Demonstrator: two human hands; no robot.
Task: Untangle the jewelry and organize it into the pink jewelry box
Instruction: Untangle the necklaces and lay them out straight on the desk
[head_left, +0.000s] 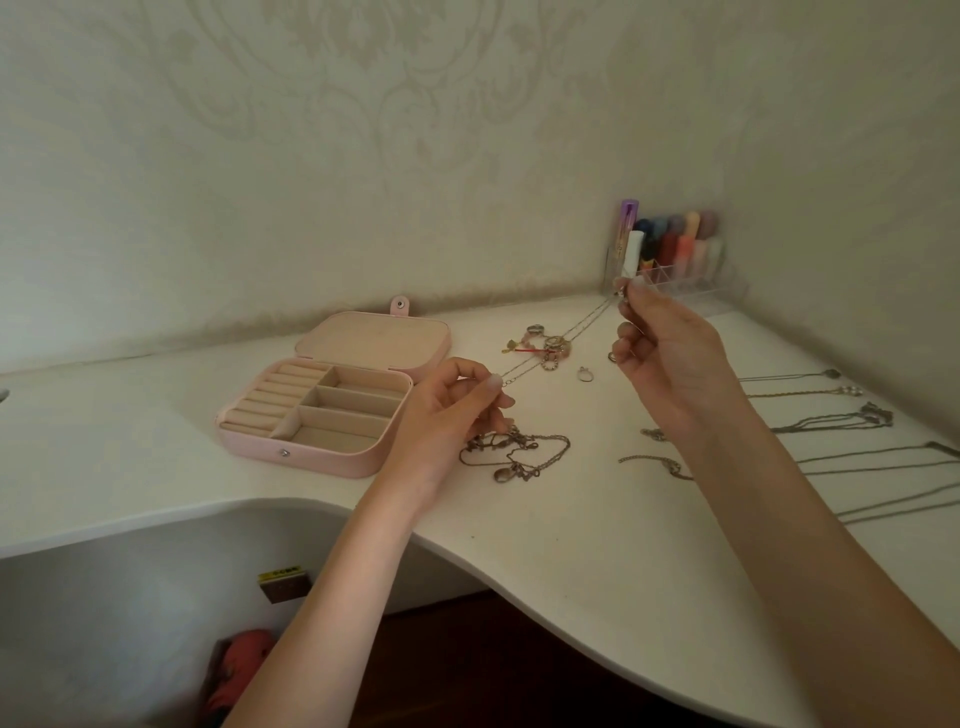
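Both hands (452, 410) (660, 343) pinching a thin chain (566, 335) taut above the white corner desk (597, 545), patterned wallpaper (363, 130) behind.

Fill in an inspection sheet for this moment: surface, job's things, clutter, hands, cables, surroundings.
Surface: white desk with a curved front edge.
Job's things: pink box open, its compartments look empty; thin chain stretched between both hands; tangle of chains in front of the left hand; rings and charms behind; a ring alone; necklaces laid out at right.
Clutter: clear organiser of cosmetics in the corner.
Hands: left hand pinches the chain's near end; right hand pinches the far end, raised.
Cables: nothing seen.
Surroundings: patterned wallpaper; dark floor under the desk.
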